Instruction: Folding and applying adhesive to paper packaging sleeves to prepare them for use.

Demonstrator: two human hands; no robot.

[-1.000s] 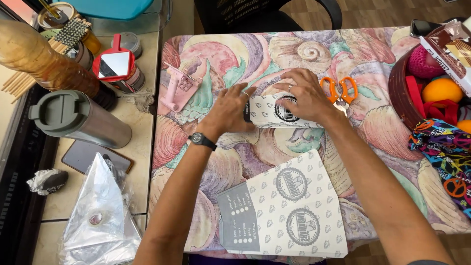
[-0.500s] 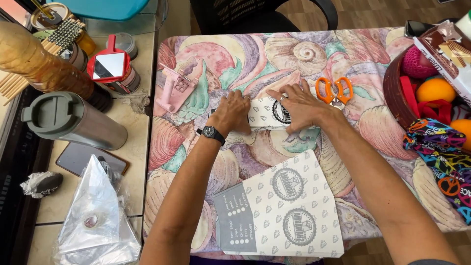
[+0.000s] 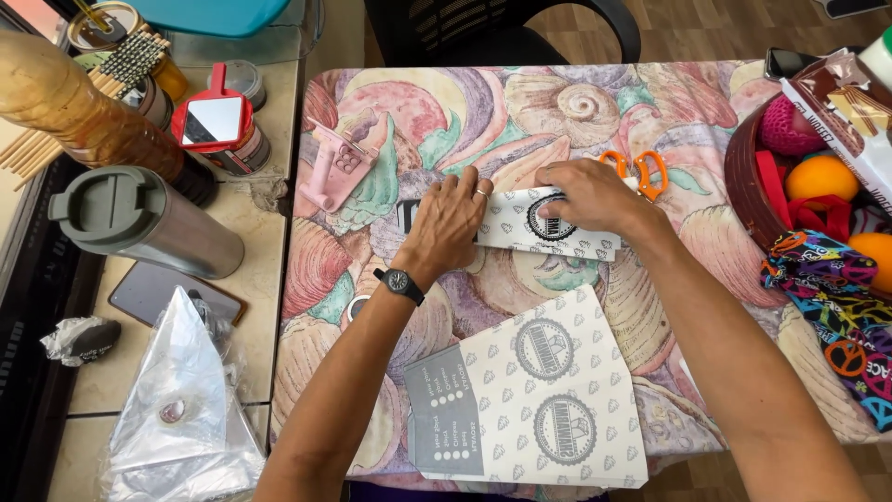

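A folded piece of white patterned paper [image 3: 520, 228] with a round dark emblem lies on a table covered by a seashell-print cloth [image 3: 557, 102]. My left hand [image 3: 448, 221], with a ring and a black wristwatch, presses flat on the paper's left part. My right hand [image 3: 585, 192] presses on its right part, fingers over the emblem. Just behind my right hand lie orange-handled scissors [image 3: 641, 169]. A larger flat sheet of the same patterned paper [image 3: 530, 400] rests near the table's front edge, below my arms.
A pink tape dispenser [image 3: 333, 167] sits left of my hands. A dark red basket [image 3: 741, 181] with oranges stands at the right, above a colourful peace-sign cloth [image 3: 836, 288]. On the left counter lie a steel tumbler [image 3: 149, 223], a red mirror [image 3: 212, 121], a phone [image 3: 153, 293], a plastic-wrapped object [image 3: 181, 409].
The view has shifted slightly. Both hands stay pressed on the folded paper, with the left hand sliding a little along its left part.
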